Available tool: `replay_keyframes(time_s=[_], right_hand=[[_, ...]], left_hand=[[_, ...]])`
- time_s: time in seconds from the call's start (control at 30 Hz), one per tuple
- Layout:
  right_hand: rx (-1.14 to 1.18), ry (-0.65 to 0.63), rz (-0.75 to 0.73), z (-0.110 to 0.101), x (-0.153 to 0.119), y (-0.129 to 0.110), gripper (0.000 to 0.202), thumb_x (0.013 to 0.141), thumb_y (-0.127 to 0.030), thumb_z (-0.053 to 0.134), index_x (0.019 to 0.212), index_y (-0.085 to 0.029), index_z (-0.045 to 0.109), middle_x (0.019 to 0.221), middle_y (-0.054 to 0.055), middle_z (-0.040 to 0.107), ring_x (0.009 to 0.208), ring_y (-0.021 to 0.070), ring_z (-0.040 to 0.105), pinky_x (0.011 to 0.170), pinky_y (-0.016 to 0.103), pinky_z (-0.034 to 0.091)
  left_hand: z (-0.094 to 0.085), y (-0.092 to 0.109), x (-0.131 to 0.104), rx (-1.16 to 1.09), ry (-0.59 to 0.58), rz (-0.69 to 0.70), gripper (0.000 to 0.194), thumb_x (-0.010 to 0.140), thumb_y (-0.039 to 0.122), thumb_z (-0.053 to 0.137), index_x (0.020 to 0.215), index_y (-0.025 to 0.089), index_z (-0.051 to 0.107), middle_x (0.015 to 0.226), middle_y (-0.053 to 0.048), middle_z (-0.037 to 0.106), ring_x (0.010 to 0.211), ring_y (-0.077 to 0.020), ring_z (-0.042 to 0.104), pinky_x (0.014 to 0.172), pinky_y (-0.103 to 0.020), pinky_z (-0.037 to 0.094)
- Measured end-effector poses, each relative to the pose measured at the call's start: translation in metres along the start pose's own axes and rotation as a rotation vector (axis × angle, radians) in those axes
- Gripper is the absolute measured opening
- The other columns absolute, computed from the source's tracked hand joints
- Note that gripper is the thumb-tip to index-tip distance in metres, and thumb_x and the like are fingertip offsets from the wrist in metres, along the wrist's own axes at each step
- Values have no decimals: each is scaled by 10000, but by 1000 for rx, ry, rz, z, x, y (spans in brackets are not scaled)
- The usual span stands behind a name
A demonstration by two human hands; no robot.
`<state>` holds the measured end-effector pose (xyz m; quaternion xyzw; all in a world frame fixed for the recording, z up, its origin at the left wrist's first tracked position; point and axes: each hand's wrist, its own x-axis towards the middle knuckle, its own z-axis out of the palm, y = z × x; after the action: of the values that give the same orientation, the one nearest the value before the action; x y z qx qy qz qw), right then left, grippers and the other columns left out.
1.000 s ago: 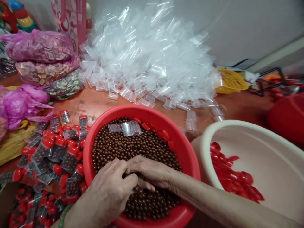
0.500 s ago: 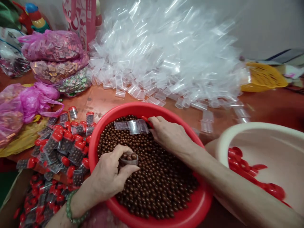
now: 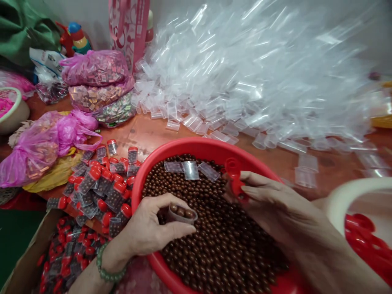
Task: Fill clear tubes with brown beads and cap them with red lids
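Note:
My left hand grips a small clear plastic container, its open mouth tilted up and brown balls showing inside. It is above a red basin full of round, glossy brown balls. Over the basin's right part, my right hand pinches a red plastic cap with a round end between thumb and fingers. Several empty clear containers lie on the balls near the far rim.
Filled containers with red caps pile up left of the basin, more in a box below. A large heap of clear containers covers the back. Pink bags stand back left. At right, a cream basin holds red caps.
My right hand has turned and moved away from the clear containers on the balls, with the red cap now plainly visible. My left hand keeps its container. The whole view has shifted left.

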<state>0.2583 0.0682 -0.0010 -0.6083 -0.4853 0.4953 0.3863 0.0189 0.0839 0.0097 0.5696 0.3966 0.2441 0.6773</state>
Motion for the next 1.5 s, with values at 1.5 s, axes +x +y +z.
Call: replay_keyframes(time_s=[1.5], right_hand=[[-800, 423, -905, 64, -34, -2, 140, 847, -122, 655, 936, -200, 580, 792, 40, 696, 647, 130, 688, 575, 199, 574]], left_hand=[[18, -17, 6, -567, 154, -168, 401, 589, 355, 864, 818, 125, 629, 713, 15, 600, 663, -99, 521, 679, -255, 385]])
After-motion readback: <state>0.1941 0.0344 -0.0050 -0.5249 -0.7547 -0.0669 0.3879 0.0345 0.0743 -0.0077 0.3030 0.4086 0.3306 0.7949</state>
